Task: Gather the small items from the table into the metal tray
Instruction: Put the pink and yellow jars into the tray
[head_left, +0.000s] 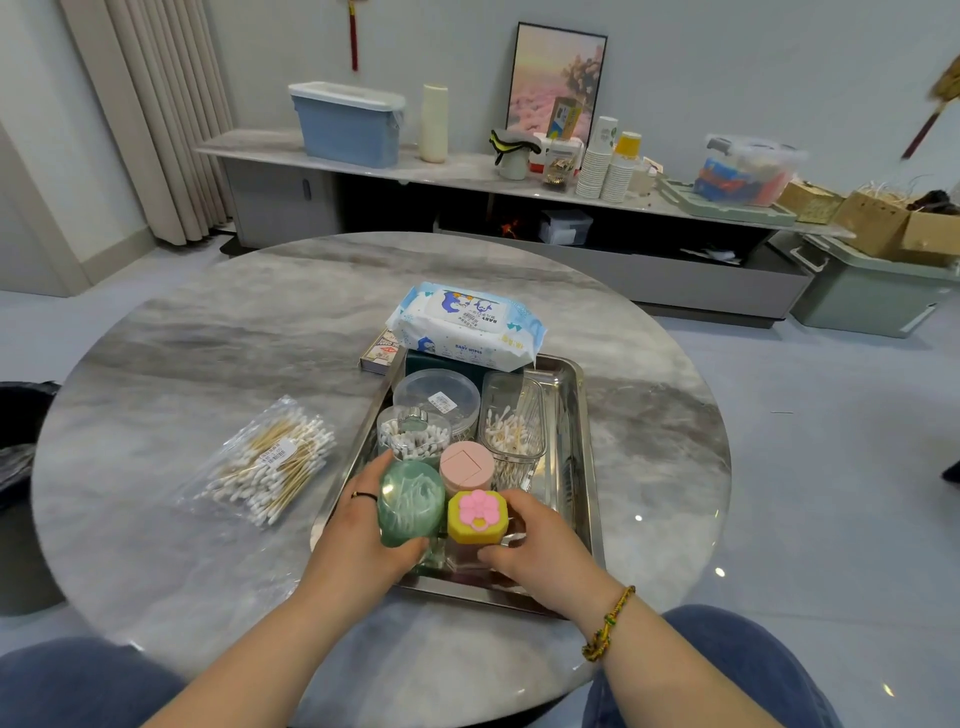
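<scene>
A metal tray (576, 452) sits on the round marble table, packed with small containers. My left hand (358, 535) grips a green translucent jar (410, 501) at the tray's near left corner. My right hand (535, 545) holds a yellow box with a pink flower lid (478, 517) beside it, over the tray's near end. Behind them stand a pink-lidded container (466, 465), a glass jar of cotton swabs (413, 434), a round clear tub (436, 397) and a clear rectangular swab box (511, 421). A pack of baby wipes (467, 327) lies across the tray's far end.
A plastic bag of cotton swabs (270, 460) lies on the table left of the tray. A small flat card box (382, 353) rests at the tray's far left corner. A dark bin (21, 467) stands left of the table; my knees are under the near edge.
</scene>
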